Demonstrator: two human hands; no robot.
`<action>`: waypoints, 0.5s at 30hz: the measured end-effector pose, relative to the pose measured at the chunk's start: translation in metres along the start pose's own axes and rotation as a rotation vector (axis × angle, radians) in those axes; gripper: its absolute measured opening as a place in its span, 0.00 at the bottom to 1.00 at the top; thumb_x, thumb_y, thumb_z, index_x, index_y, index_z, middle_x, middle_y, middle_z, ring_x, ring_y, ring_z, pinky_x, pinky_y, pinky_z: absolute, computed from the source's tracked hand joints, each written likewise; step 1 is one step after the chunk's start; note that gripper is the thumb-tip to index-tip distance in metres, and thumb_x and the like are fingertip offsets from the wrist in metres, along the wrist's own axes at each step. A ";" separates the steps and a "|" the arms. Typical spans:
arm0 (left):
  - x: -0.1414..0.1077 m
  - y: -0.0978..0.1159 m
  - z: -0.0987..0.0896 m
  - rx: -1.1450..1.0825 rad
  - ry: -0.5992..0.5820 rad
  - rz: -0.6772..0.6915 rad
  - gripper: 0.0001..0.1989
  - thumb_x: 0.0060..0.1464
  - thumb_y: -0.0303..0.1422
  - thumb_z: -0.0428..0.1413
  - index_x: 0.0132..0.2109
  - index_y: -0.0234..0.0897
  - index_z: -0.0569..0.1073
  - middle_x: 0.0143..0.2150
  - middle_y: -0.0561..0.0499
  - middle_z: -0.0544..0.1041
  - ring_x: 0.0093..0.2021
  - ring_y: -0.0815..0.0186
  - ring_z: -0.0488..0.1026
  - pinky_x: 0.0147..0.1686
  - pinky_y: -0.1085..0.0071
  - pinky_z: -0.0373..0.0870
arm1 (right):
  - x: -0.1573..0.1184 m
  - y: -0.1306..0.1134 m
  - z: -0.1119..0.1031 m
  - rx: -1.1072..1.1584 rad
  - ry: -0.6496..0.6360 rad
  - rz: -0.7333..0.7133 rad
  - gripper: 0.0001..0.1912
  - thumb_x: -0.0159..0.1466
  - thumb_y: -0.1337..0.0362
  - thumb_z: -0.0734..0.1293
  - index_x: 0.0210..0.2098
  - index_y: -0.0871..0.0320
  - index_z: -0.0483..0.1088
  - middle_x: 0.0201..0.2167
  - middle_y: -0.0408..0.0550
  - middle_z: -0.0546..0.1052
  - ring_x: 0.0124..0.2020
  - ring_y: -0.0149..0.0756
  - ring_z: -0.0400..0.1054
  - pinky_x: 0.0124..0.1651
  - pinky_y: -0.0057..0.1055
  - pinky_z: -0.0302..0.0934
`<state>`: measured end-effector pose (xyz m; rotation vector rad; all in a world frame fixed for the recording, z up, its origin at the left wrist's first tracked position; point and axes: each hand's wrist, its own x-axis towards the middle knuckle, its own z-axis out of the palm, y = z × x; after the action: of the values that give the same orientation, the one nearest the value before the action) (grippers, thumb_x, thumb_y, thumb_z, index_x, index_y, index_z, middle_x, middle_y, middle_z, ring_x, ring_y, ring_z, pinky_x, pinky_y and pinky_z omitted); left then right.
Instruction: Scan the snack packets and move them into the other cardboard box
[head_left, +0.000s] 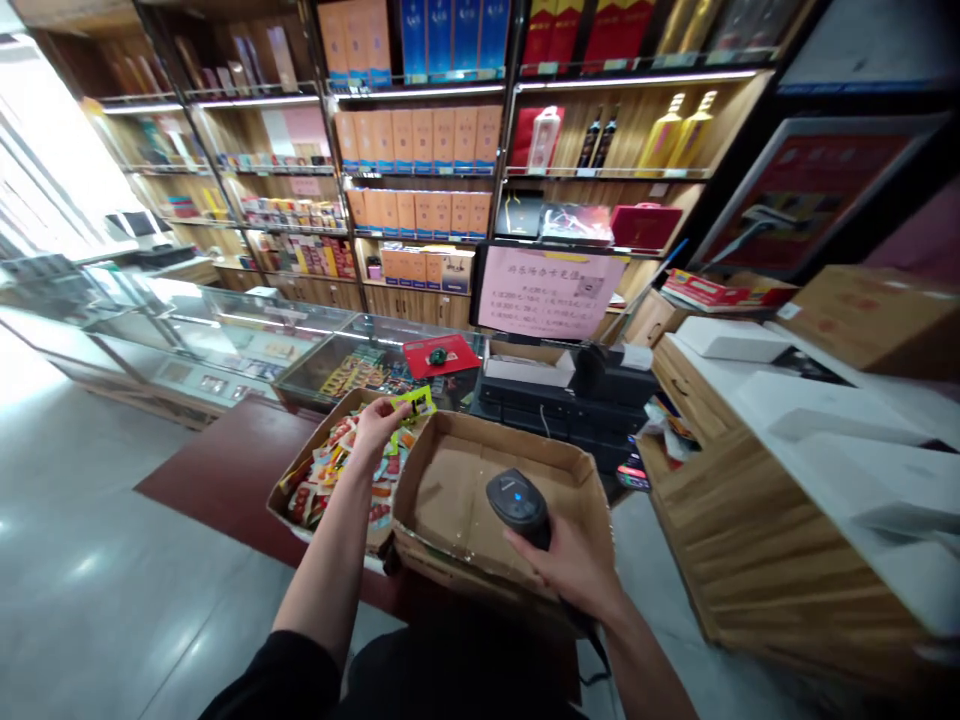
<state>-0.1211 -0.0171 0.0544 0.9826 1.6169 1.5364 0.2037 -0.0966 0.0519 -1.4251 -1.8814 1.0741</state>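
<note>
My left hand [379, 425] pinches a small yellow-green snack packet [415, 402] above the far edge of a cardboard box [283, 510]. That box is full of small colourful snack packets [330, 465], partly covered by my left forearm. In my right hand [574, 565] is a black barcode scanner [517, 502] with a blue light on top, its cable trailing down below the hand. The scanner hangs over a second, bare-bottomed cardboard box [442, 480] that stands right against the first.
A glass display counter [315, 350] runs behind the boxes, with a red sheet [457, 357] on top. Beyond the right box are a white tray [525, 365] and a monitor with a pink sign [551, 290]. A wooden cabinet [772, 540] stands at right; stocked shelves line the back wall.
</note>
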 end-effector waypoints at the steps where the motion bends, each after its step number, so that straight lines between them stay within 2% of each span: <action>1: -0.003 0.006 -0.013 0.095 0.064 0.070 0.25 0.37 0.47 0.70 0.38 0.33 0.76 0.37 0.44 0.79 0.44 0.57 0.75 0.42 0.67 0.70 | 0.004 -0.005 0.005 -0.005 -0.010 -0.010 0.22 0.57 0.53 0.70 0.48 0.56 0.74 0.44 0.52 0.82 0.48 0.51 0.76 0.51 0.45 0.70; 3: -0.018 0.016 -0.027 0.275 0.152 0.197 0.28 0.36 0.45 0.70 0.43 0.35 0.78 0.45 0.41 0.78 0.52 0.52 0.72 0.48 0.65 0.69 | 0.009 -0.019 0.016 -0.026 -0.025 -0.005 0.22 0.59 0.52 0.69 0.49 0.56 0.72 0.47 0.53 0.80 0.50 0.51 0.74 0.53 0.45 0.68; 4: -0.030 0.020 -0.028 0.323 0.099 0.197 0.27 0.38 0.46 0.70 0.44 0.35 0.79 0.46 0.40 0.78 0.52 0.51 0.72 0.49 0.64 0.69 | 0.012 -0.028 0.023 -0.041 -0.018 0.008 0.22 0.60 0.51 0.68 0.50 0.56 0.71 0.47 0.54 0.80 0.51 0.52 0.74 0.53 0.45 0.68; 5: -0.043 0.021 -0.023 0.333 -0.017 0.165 0.25 0.42 0.47 0.68 0.44 0.35 0.79 0.43 0.41 0.79 0.48 0.52 0.74 0.48 0.63 0.69 | 0.013 -0.036 0.030 -0.056 -0.008 0.020 0.22 0.60 0.51 0.67 0.50 0.56 0.70 0.47 0.55 0.80 0.51 0.52 0.74 0.53 0.45 0.68; 7: -0.070 0.017 -0.006 0.247 -0.404 0.079 0.25 0.50 0.50 0.63 0.47 0.35 0.79 0.41 0.42 0.80 0.43 0.55 0.76 0.46 0.64 0.71 | 0.013 -0.052 0.048 -0.078 0.013 0.019 0.24 0.61 0.52 0.66 0.54 0.56 0.67 0.49 0.56 0.78 0.52 0.52 0.73 0.53 0.45 0.68; 8: -0.082 0.013 0.004 0.162 -0.534 0.035 0.28 0.50 0.50 0.62 0.53 0.35 0.77 0.43 0.42 0.80 0.44 0.55 0.76 0.46 0.64 0.72 | 0.012 -0.057 0.057 -0.089 0.024 0.000 0.25 0.61 0.54 0.65 0.56 0.57 0.65 0.51 0.57 0.77 0.53 0.52 0.72 0.53 0.46 0.67; 9: -0.091 0.008 0.015 0.077 -0.579 -0.004 0.33 0.50 0.49 0.63 0.58 0.35 0.73 0.47 0.41 0.80 0.46 0.55 0.76 0.47 0.64 0.72 | 0.010 -0.061 0.067 -0.102 0.030 -0.031 0.27 0.61 0.56 0.64 0.58 0.58 0.62 0.53 0.58 0.75 0.55 0.51 0.71 0.55 0.46 0.66; 10: -0.097 0.002 0.024 0.008 -0.569 -0.040 0.35 0.51 0.48 0.63 0.61 0.35 0.71 0.52 0.41 0.78 0.51 0.55 0.75 0.50 0.64 0.71 | 0.008 -0.063 0.075 -0.124 0.036 -0.063 0.29 0.61 0.59 0.64 0.60 0.59 0.60 0.56 0.59 0.72 0.57 0.50 0.69 0.57 0.46 0.65; 12: -0.103 -0.007 0.037 -0.081 -0.495 -0.134 0.36 0.49 0.48 0.64 0.62 0.35 0.69 0.55 0.39 0.76 0.53 0.54 0.74 0.52 0.64 0.71 | 0.004 -0.061 0.083 -0.171 0.016 -0.130 0.33 0.60 0.63 0.64 0.64 0.59 0.55 0.62 0.60 0.67 0.62 0.49 0.64 0.62 0.45 0.62; 14: -0.103 -0.012 0.041 -0.136 -0.464 -0.177 0.37 0.47 0.47 0.66 0.61 0.35 0.70 0.56 0.39 0.76 0.54 0.54 0.74 0.51 0.65 0.72 | 0.004 -0.061 0.074 -0.238 -0.021 -0.178 0.37 0.59 0.61 0.67 0.66 0.58 0.55 0.66 0.61 0.62 0.65 0.51 0.60 0.64 0.47 0.60; 15: -0.102 -0.013 0.039 -0.158 -0.467 -0.183 0.37 0.47 0.47 0.67 0.61 0.36 0.70 0.55 0.40 0.76 0.53 0.54 0.75 0.49 0.65 0.73 | 0.005 -0.064 0.061 -0.278 -0.022 -0.206 0.37 0.59 0.58 0.69 0.65 0.58 0.57 0.67 0.62 0.59 0.66 0.54 0.59 0.64 0.50 0.59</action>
<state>-0.0389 -0.0883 0.0375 0.9873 1.2018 1.1818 0.1199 -0.1166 0.0732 -1.3296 -2.2062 0.7554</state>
